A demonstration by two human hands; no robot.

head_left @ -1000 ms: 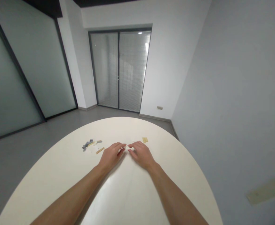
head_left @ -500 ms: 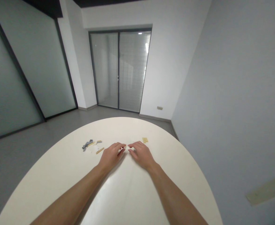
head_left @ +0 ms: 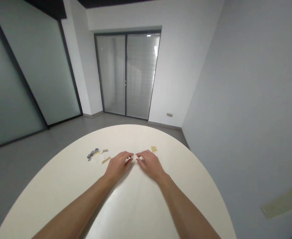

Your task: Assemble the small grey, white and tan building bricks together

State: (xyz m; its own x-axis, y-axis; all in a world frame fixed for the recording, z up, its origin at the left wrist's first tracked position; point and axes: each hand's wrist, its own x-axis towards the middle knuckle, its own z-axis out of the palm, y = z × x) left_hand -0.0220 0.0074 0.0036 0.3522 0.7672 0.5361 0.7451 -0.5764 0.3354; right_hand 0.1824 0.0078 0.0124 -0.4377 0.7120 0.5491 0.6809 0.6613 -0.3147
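Observation:
My left hand (head_left: 119,165) and my right hand (head_left: 150,164) face each other low over the middle of the white round table (head_left: 131,212), fingertips nearly meeting. Both have curled fingers with the thumb brought close to the index finger. Something small and pale seems to lie between the fingertips, too small to name. Left of my left hand lies a short tan strip (head_left: 106,160). Beyond it is a loose pile of grey-blue pieces (head_left: 93,153) with tan and white bits. A flat yellow piece (head_left: 154,148) lies just past my right hand.
The table's rounded far edge is beyond my hands. A grey wall (head_left: 247,116) rises on the right, with a strip of tape (head_left: 282,204) on it. Glass doors with blinds (head_left: 128,76) stand at the back, and frosted panels (head_left: 36,66) on the left.

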